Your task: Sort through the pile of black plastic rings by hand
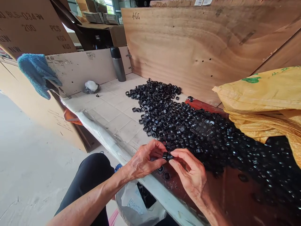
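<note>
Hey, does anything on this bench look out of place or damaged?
A couple of small things: a tiny black piece lies well apart from the heap of black plastic rings, near the white-topped plastic bundle. The pale side board also looks scuffed along its top edge.

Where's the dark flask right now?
In the head view, the flask stands left of centre in the upper half, by the low pale board near the wooden panel, beyond and left of the heaped black parts.
</note>
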Demonstrator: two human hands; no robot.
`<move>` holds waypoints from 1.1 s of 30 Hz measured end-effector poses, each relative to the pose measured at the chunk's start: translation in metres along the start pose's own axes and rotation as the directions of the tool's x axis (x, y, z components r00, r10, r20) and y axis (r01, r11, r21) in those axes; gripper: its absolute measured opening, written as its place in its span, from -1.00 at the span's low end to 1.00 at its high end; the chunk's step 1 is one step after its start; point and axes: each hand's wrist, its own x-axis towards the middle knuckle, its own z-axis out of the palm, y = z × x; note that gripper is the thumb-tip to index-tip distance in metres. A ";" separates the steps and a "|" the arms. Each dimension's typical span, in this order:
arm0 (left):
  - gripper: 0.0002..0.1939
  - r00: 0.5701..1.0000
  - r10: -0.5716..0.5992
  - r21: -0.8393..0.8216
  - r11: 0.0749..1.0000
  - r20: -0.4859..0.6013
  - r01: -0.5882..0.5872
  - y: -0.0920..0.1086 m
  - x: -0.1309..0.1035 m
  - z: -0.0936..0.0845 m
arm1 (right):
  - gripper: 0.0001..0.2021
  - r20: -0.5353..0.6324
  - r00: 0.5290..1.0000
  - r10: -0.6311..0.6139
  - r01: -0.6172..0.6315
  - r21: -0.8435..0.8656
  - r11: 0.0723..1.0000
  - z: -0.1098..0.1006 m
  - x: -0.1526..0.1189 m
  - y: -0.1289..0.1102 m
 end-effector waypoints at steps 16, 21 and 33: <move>-0.80 0.959 0.277 0.190 0.940 0.063 -0.284 -0.001 0.003 -0.006 | -0.92 -0.056 0.997 -0.059 0.052 -0.122 0.991 0.007 -0.007 0.002; -0.81 0.973 0.230 0.109 0.967 0.016 -0.230 -0.002 0.004 -0.005 | -0.81 0.032 0.998 -0.048 0.051 -0.090 0.995 0.004 -0.010 0.003; -0.79 0.980 0.195 -0.052 0.980 0.046 -0.192 -0.008 0.004 -0.004 | -0.72 0.020 0.999 -0.027 0.031 -0.202 0.979 0.005 -0.005 0.000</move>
